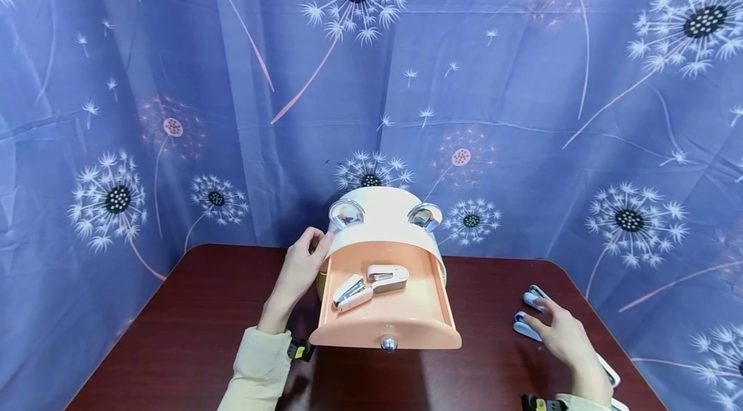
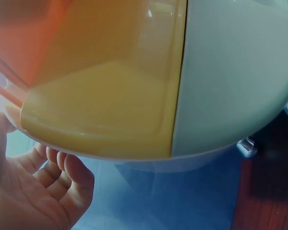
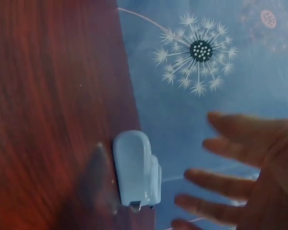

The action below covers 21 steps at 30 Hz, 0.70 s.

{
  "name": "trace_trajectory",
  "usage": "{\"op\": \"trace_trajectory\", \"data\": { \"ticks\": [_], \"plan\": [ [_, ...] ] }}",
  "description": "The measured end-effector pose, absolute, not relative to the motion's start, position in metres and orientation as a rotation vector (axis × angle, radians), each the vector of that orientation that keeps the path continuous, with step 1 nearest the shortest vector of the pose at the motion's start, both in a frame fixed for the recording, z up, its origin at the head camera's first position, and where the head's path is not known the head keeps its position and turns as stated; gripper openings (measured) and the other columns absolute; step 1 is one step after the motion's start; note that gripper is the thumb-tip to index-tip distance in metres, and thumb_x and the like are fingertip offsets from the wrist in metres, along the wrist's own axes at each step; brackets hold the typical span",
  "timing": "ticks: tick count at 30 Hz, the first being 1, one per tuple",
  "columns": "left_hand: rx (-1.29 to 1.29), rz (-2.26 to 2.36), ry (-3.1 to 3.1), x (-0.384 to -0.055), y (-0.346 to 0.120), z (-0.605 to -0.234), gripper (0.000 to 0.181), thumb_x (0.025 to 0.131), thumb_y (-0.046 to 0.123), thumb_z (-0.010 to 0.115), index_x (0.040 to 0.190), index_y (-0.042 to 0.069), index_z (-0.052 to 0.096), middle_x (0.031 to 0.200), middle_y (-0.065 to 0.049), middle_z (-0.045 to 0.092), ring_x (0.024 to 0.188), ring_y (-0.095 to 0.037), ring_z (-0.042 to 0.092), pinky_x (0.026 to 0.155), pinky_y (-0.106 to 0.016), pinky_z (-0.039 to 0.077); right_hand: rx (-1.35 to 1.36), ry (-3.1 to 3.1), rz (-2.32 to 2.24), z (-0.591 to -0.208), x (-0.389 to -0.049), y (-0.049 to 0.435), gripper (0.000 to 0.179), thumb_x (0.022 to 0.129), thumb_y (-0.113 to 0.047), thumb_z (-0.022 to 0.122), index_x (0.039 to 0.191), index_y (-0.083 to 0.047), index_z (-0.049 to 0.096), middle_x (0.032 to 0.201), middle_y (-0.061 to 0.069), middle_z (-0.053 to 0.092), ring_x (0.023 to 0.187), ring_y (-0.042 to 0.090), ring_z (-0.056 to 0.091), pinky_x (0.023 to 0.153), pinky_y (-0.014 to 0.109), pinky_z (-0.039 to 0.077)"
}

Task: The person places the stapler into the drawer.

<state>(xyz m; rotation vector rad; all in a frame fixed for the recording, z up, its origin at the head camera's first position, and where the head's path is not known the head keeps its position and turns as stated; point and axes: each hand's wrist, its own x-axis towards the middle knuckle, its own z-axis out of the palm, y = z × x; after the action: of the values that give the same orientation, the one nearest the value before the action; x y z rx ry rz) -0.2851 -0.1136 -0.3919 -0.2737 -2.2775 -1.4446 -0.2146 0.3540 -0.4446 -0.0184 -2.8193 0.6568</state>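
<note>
A rounded white desktop drawer box (image 1: 380, 214) stands at the table's back middle, its orange drawer (image 1: 418, 298) pulled out. Inside lie two pale pink and white staplers, a left stapler (image 1: 352, 293) and a right stapler (image 1: 387, 277). My left hand (image 1: 302, 269) holds the box's left side with curled fingers and thumb at its rim; the wrist view shows the yellow drawer (image 2: 105, 96) close by. My right hand (image 1: 563, 337) hovers with spread fingers beside two light blue staplers, a farther stapler (image 1: 535, 298) and a nearer stapler (image 1: 527, 327).
White objects, including one white piece (image 1: 608, 370), lie partly hidden by my right wrist. A blue dandelion-print curtain (image 1: 493, 75) hangs behind and beside the dark red table (image 1: 191, 327). Two shiny ear-like parts flank the box's top, including the right one (image 1: 426, 216).
</note>
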Motion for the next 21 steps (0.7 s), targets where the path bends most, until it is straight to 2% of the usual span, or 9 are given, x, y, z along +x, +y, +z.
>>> {"op": "trace_trajectory", "data": {
  "ticks": [4,10,15,21],
  "plan": [
    [-0.273,-1.435,-2.281,-0.285,-0.114,-0.393,0.032,0.084,0.052,0.048,0.084,0.020,0.051,0.068,-0.001,0.046,0.060,-0.015,0.046,0.052,-0.030,0.037,-0.112,-2.904,0.681,-0.451,-0.213,0.363,0.052,0.080,-0.035,0.061,0.115,0.000,0.048,0.105,0.030,0.052,0.093,0.049,0.047,0.072,0.052,0.037],
    [-0.282,-1.434,-2.284,-0.287,-0.113,-0.394,0.033,0.083,0.053,0.047,0.084,0.020,0.051,0.067,0.000,0.046,0.059,-0.015,0.046,0.052,-0.030,0.037,-0.178,-2.937,0.760,-0.460,-0.215,0.366,0.049,0.075,-0.032,0.066,0.109,0.000,0.051,0.095,0.025,0.056,0.086,0.041,0.051,0.070,0.048,0.037],
    [-0.277,-1.435,-2.281,-0.287,-0.114,-0.394,0.033,0.083,0.053,0.047,0.084,0.021,0.051,0.067,0.000,0.046,0.059,-0.015,0.046,0.052,-0.029,0.037,-0.191,-2.935,0.783,-0.465,-0.217,0.364,0.051,0.072,-0.032,0.068,0.108,0.001,0.051,0.094,0.024,0.056,0.085,0.038,0.052,0.070,0.047,0.037],
    [-0.282,-1.440,-2.280,-0.287,-0.115,-0.394,0.032,0.084,0.052,0.048,0.083,0.020,0.051,0.067,-0.001,0.044,0.058,-0.015,0.044,0.051,-0.029,0.035,-0.239,-2.970,0.766,-0.473,-0.220,0.366,0.055,0.069,-0.034,0.071,0.106,0.002,0.052,0.084,0.016,0.057,0.079,0.033,0.051,0.069,0.046,0.037]
  ]
}}
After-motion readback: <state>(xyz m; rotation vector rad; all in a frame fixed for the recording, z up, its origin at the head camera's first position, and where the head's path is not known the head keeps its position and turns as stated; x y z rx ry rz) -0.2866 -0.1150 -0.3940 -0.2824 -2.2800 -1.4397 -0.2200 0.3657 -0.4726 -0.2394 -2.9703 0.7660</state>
